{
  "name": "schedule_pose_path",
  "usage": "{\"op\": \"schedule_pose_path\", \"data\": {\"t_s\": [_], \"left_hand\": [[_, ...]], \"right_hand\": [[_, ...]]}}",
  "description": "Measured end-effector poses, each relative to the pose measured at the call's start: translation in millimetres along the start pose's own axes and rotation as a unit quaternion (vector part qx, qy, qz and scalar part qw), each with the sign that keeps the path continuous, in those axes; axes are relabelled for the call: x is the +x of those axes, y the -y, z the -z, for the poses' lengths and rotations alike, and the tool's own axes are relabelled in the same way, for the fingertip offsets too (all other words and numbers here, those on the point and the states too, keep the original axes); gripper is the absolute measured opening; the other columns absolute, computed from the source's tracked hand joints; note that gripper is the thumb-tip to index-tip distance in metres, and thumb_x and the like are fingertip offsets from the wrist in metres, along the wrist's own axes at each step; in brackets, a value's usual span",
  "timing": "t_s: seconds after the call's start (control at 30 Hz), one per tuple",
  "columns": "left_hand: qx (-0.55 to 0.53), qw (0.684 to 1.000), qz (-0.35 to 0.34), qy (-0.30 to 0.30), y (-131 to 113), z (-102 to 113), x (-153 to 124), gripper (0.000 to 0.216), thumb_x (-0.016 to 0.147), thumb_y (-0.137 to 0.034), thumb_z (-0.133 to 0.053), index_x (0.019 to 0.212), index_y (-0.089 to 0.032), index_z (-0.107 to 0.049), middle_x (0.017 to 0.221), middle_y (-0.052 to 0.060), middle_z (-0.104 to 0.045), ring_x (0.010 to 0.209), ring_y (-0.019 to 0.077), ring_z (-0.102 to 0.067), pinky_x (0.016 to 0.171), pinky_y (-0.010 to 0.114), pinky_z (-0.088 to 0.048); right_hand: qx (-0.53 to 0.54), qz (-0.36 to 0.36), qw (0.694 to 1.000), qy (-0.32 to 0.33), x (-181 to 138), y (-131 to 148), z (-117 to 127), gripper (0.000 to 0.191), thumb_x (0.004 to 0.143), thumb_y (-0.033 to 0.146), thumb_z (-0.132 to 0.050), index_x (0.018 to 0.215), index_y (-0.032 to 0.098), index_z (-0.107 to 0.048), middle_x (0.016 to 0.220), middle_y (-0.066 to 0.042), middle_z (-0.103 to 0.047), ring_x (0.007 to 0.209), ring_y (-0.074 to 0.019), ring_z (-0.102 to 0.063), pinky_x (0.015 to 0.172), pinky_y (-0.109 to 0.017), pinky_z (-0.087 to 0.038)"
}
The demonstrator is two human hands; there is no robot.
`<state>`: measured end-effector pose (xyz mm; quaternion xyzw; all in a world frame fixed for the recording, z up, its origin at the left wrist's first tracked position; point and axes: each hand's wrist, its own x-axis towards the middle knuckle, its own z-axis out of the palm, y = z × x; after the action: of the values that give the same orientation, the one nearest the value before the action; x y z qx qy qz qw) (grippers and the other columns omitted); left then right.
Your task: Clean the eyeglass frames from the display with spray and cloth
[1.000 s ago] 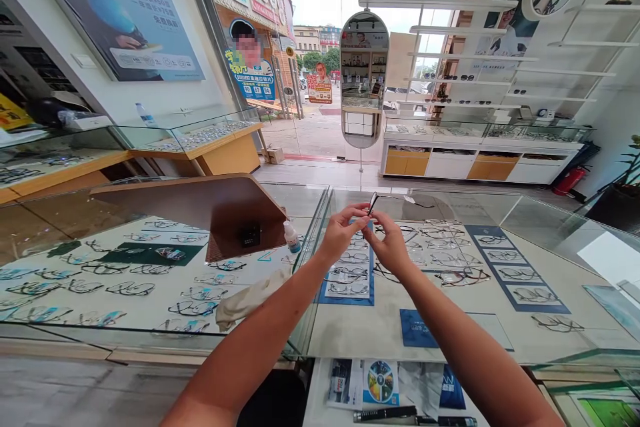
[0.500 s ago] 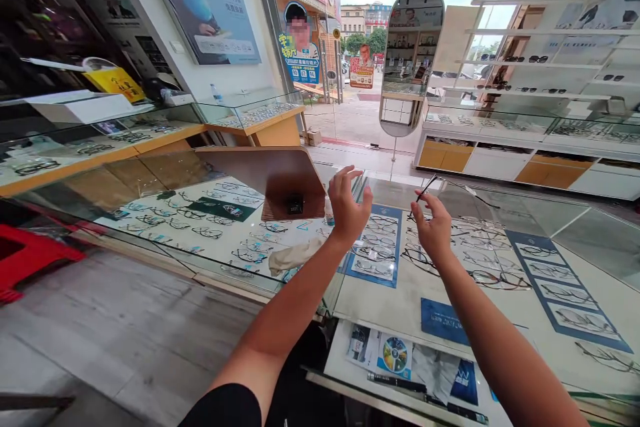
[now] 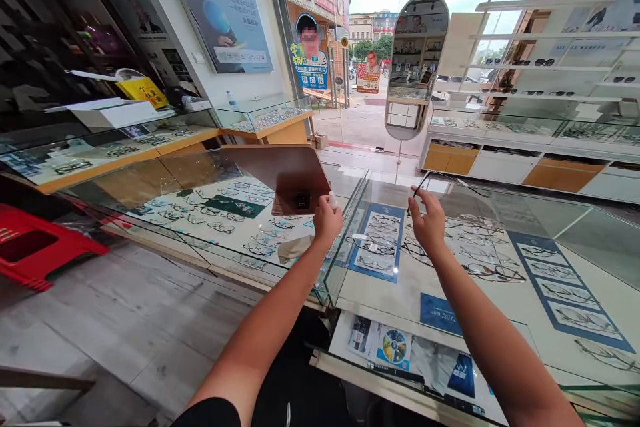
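Glass display counters [image 3: 590, 240] ran across the shop in front of the person, with rows of spectacles laid out inside them on white and blue mats. The left hand [image 3: 327, 220] was closed in a fist around a small bottle [image 3: 333, 200]. Only the bottle's white cap showed above the curled fingers, at the top of the left-hand case, close to the seam where the two cases met. Just beside that hand, on the same case, stood a brown tilted panel [image 3: 280, 170] with a small black knob on its back. A pale cloth [image 3: 293, 248] lay under the glass below it. The right hand [image 3: 429, 220] hovered over the right-hand case, well apart from the left. Its thumb and fingertips pinched a thin dark spectacle frame [image 3: 424, 180], which was held clear of the glass with one slim arm slanting up from the fingers and the rest trailing off to the right. Printed leaflets [image 3: 395, 347] lay on a lower shelf near the person's elbows. An oval mirror [image 3: 417, 67] hung beyond the counters and a red stool [image 3: 35, 247] sat on the floor at far left.
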<state>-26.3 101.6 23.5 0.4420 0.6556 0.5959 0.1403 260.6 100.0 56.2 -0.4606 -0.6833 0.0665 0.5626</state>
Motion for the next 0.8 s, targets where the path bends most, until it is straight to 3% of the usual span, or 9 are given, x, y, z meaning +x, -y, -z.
{"op": "schedule_pose_path", "data": {"t_s": [0.13,0.23,0.3,0.4,0.53,0.63,0.8], "left_hand": [[-0.027,0.999,-0.011,0.039,-8,3,1,0.030,0.082,-0.024,-0.079,0.099,-0.027,-0.055,0.097,0.009,-0.073,0.102,0.0335,-0.073,0.098,0.047,-0.053],[-0.077,0.990,-0.061,0.104,-32,-10,8,0.030,0.092,-0.038,-0.075,0.115,-0.025,-0.061,0.103,0.008,-0.076,0.098,0.0275,-0.074,0.093,0.041,-0.057],[-0.159,0.967,-0.087,0.182,-56,-26,13,0.043,0.094,-0.049,-0.074,0.128,-0.027,-0.061,0.104,0.006,-0.075,0.099,0.0237,-0.073,0.087,0.036,-0.060],[-0.300,0.903,-0.075,0.299,-89,-53,18,0.059,0.087,-0.058,-0.080,0.134,-0.029,-0.061,0.100,0.003,-0.072,0.093,0.0207,-0.069,0.071,0.030,-0.061],[-0.387,0.837,-0.019,0.387,-105,-75,17,0.053,0.083,-0.073,-0.079,0.100,-0.024,-0.069,0.078,0.002,-0.062,0.069,0.0167,-0.058,0.054,0.027,-0.048],[-0.394,0.810,0.030,0.434,-97,-76,14,0.071,0.083,-0.094,-0.061,0.070,-0.024,-0.059,0.063,0.003,-0.054,0.056,0.0156,-0.048,0.048,0.030,-0.039],[-0.345,0.792,0.076,0.498,-86,-67,12,0.084,0.077,-0.108,-0.042,0.058,-0.026,-0.050,0.052,0.003,-0.043,0.048,0.0160,-0.039,0.048,0.034,-0.032]], "right_hand": [[0.013,-0.013,1.000,-0.014,5,1,3,0.046,0.110,0.054,-0.051,0.136,0.024,-0.073,0.126,-0.016,-0.078,0.119,-0.0343,-0.070,0.102,-0.052,-0.057],[0.034,-0.015,0.999,-0.027,10,1,8,0.044,0.110,0.053,-0.049,0.136,0.024,-0.072,0.127,-0.015,-0.078,0.120,-0.0332,-0.070,0.104,-0.051,-0.056],[0.058,-0.017,0.998,-0.028,14,1,12,0.044,0.111,0.052,-0.048,0.136,0.025,-0.071,0.130,-0.015,-0.077,0.121,-0.0317,-0.070,0.104,-0.050,-0.056],[0.095,-0.021,0.995,-0.022,21,1,21,0.042,0.110,0.053,-0.047,0.133,0.026,-0.071,0.134,-0.014,-0.076,0.122,-0.0303,-0.070,0.105,-0.046,-0.056],[0.147,-0.040,0.988,0.014,28,2,31,0.039,0.108,0.052,-0.051,0.126,0.026,-0.073,0.130,-0.012,-0.079,0.122,-0.0297,-0.071,0.107,-0.045,-0.054],[0.196,-0.061,0.976,0.073,30,8,35,0.038,0.106,0.054,-0.054,0.120,0.026,-0.076,0.126,-0.010,-0.080,0.120,-0.0288,-0.072,0.109,-0.044,-0.052],[0.278,-0.105,0.936,0.188,25,24,32,0.039,0.103,0.058,-0.062,0.116,0.025,-0.078,0.116,-0.008,-0.080,0.110,-0.0260,-0.072,0.104,-0.041,-0.055]]}}
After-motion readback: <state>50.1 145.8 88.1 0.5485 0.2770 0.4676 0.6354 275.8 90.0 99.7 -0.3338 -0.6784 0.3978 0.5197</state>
